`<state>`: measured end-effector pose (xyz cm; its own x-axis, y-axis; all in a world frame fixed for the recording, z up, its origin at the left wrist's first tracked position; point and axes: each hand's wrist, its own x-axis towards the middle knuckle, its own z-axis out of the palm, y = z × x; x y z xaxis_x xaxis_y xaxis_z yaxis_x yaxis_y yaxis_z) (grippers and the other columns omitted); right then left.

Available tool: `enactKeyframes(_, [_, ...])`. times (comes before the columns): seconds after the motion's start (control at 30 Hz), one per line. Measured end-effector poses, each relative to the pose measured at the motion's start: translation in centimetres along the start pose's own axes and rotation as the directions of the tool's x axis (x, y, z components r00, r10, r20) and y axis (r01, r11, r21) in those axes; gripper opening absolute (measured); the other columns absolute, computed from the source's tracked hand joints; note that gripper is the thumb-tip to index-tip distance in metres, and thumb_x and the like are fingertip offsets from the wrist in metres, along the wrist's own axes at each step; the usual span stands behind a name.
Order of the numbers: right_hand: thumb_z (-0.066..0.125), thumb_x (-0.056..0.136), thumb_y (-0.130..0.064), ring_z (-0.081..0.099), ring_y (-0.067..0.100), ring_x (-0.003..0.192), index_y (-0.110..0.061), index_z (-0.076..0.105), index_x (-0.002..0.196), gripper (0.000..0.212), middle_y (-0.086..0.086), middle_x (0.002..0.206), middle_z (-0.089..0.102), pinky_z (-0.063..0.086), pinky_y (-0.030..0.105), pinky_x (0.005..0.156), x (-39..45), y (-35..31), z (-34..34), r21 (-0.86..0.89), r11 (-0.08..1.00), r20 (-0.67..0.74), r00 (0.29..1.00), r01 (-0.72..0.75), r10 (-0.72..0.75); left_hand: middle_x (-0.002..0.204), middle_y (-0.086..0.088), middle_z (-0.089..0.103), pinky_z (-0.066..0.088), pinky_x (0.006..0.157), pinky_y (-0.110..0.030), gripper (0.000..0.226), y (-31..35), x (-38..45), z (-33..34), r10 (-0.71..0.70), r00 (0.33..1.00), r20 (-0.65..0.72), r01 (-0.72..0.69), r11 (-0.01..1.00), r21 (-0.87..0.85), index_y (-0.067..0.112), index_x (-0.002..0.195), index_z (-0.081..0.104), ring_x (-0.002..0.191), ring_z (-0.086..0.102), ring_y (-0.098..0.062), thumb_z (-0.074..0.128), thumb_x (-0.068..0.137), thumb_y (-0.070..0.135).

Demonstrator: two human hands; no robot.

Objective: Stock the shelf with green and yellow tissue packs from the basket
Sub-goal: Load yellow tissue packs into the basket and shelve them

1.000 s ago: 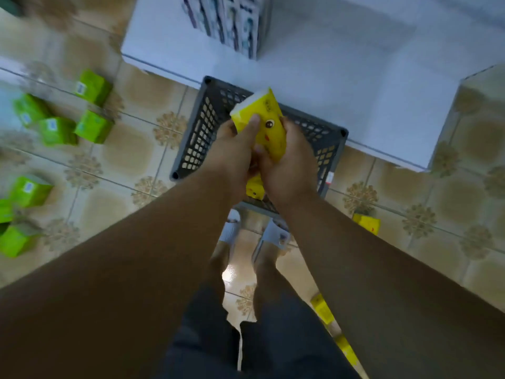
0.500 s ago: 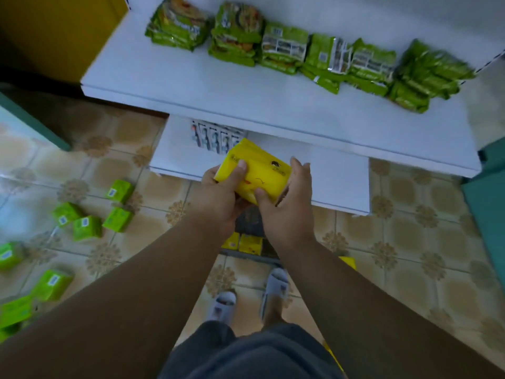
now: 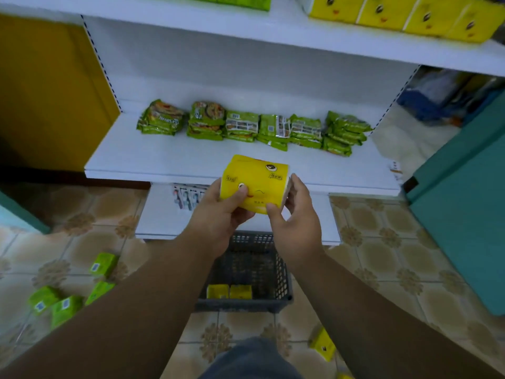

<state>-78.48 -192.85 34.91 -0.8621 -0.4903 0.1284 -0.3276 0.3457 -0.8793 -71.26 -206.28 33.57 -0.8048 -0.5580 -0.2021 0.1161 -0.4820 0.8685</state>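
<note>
While both hands (image 3: 222,212) (image 3: 296,222) grip one yellow tissue pack (image 3: 255,181), two yellow packs (image 3: 229,291) lie in the basket (image 3: 284,280)

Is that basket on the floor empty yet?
Not empty: two yellow packs lie at the near end of the basket.

Glossy plastic-wrapped tissue pack (image 3: 255,183) (yellow), perforated plastic basket (image 3: 282,274), glazed floor tiles (image 3: 382,269)

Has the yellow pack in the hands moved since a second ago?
Yes. The yellow pack has risen out of the basket to the level of the noodle shelf edge.
</note>
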Motion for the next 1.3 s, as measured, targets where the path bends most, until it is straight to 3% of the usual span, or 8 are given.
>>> enactKeyframes(0.23, [0.041,0.102,-0.042,0.050,0.000,0.119,-0.033,0.043,0.132,0.031,-0.011,0.129,0.050,0.045,0.029,0.097,0.3,-0.7,-8.4,0.187,0.980,-0.226,0.974,0.073,-0.029,0.089,-0.002,0.067,0.047,0.053,-0.025,0.037,0.8,-0.1,6.7,-0.127,0.983,0.133,0.142,0.984,-0.110,0.019,0.111,0.064,0.069,0.061,-0.016,0.072,0.075,0.026])
enactKeyframes(0.3, [0.038,0.103,-0.040,0.049,-0.017,0.106,-0.033,0.043,0.138,0.036,-0.020,0.120,0.053,0.042,0.012,0.083,0.5,-0.7,-11.3,0.208,0.976,-0.184,0.982,0.071,-0.032,0.100,-0.005,0.064,0.043,0.065,-0.028,0.043,0.3,-0.5,9.9,-0.196,0.969,0.151,0.218,0.964,-0.151,0.018,0.114,0.063,0.078,0.060,-0.018,0.072,0.073,0.030])
enactKeyframes(0.4, [0.043,0.098,-0.045,0.054,-0.008,0.106,-0.026,0.055,0.129,0.038,-0.015,0.120,0.058,0.044,0.015,0.085,-0.2,-0.6,-14.8,0.170,0.975,-0.201,0.974,0.143,-0.107,0.129,-0.013,0.062,0.040,0.103,-0.040,0.061,-0.7,-1.3,15.2,-0.190,0.972,0.139,0.223,0.933,-0.282,0.008,0.132,0.057,0.113,0.057,-0.028,0.062,0.082,0.042])
enactKeyframes(0.63, [0.067,0.086,-0.042,0.051,-0.003,0.098,-0.041,0.054,0.110,0.027,-0.020,0.111,0.040,0.050,0.019,0.077,-2.0,-0.3,-21.3,0.029,0.979,-0.398,0.901,0.201,-0.173,0.124,-0.023,0.065,0.053,0.093,-0.047,0.065,-1.3,-3.6,24.1,-0.158,0.961,0.227,0.250,0.849,-0.465,0.005,0.124,0.065,0.113,0.064,-0.036,0.040,0.097,0.059])
enactKeyframes(0.93, [0.059,0.084,-0.054,0.046,0.013,0.115,-0.029,0.069,0.098,0.030,-0.012,0.115,0.042,0.049,0.040,0.092,0.0,-2.4,-25.6,-0.068,0.946,-0.481,0.820,0.317,-0.309,0.137,-0.017,0.057,0.051,0.097,-0.047,0.053,0.2,-5.5,29.6,0.000,0.968,0.250,0.094,0.928,-0.361,0.008,0.143,0.043,0.120,0.060,-0.032,0.056,0.095,0.026])
enactKeyframes(1.07, [0.057,0.092,-0.051,0.042,0.014,0.130,-0.027,0.051,0.133,0.048,-0.004,0.137,0.044,0.040,0.043,0.107,3.7,-2.6,-26.4,0.001,0.969,-0.497,0.841,0.247,-0.214,0.134,-0.017,0.060,0.048,0.101,-0.051,0.050,2.4,-3.5,28.4,0.007,0.972,0.235,0.091,0.911,-0.403,0.012,0.143,0.046,0.121,0.060,-0.035,0.054,0.096,0.028])
enactKeyframes(1.17, [0.061,0.092,-0.048,0.060,0.000,0.108,-0.029,0.048,0.134,0.048,-0.019,0.118,0.061,0.055,0.030,0.087,7.1,-3.9,-26.1,0.235,0.935,-0.326,0.928,0.266,-0.182,0.129,-0.015,0.064,0.059,0.079,-0.040,0.048,4.8,-1.2,27.8,0.003,0.971,0.241,0.089,0.925,-0.370,0.014,0.139,0.051,0.115,0.065,-0.032,0.054,0.097,0.035])
enactKeyframes(1.3, [0.065,0.089,-0.046,0.064,-0.003,0.092,-0.035,0.053,0.121,0.036,-0.026,0.103,0.065,0.055,0.026,0.073,11.8,-6.4,-24.2,0.214,0.918,-0.360,0.901,0.334,-0.244,0.118,-0.010,0.070,0.058,0.071,-0.041,0.039,8.7,3.6,28.3,0.138,0.988,0.069,-0.120,0.970,-0.213,0.026,0.136,0.051,0.104,0.069,-0.032,0.053,0.100,0.041])
